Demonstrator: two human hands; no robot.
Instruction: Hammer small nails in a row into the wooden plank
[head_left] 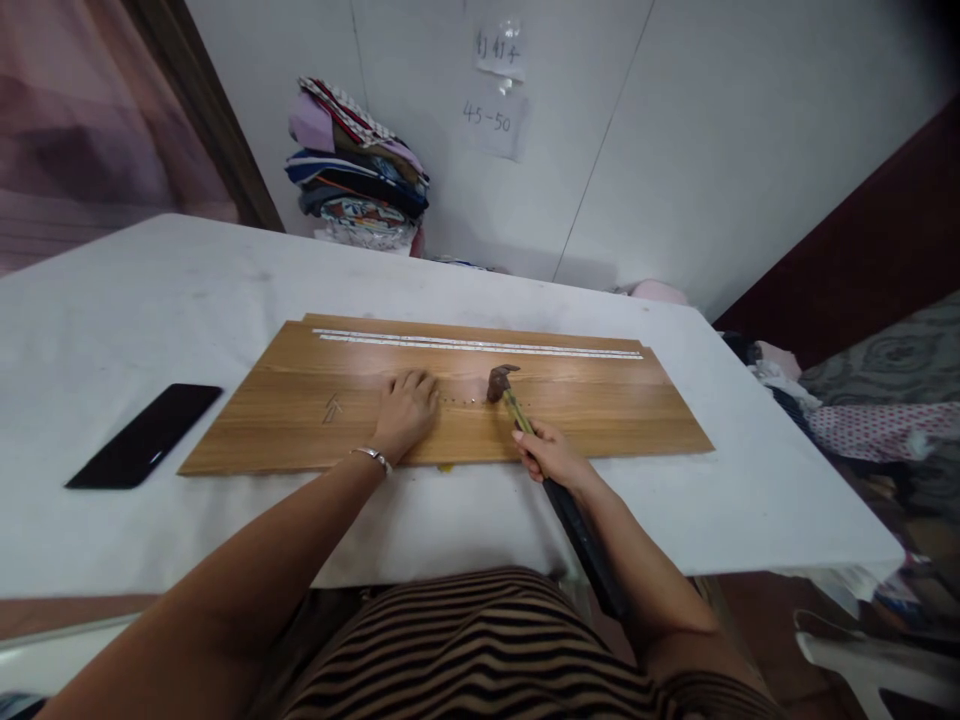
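Note:
A wood-grain board lies flat on the white table. My left hand rests on it, palm down with the fingers stretched out. My right hand grips a claw hammer partway along its handle, and the black end of the handle runs back beside my forearm. The rusty hammer head is at a row of small nails in the middle of the board; whether it touches one I cannot tell. Several loose nails lie left of my left hand. Two thin white strips run along the board's far side.
A black phone lies on the table left of the board. Folded fabrics are stacked at the back left against the wall. Paper notes hang on the wall. More cloth is heaped past the table's right edge.

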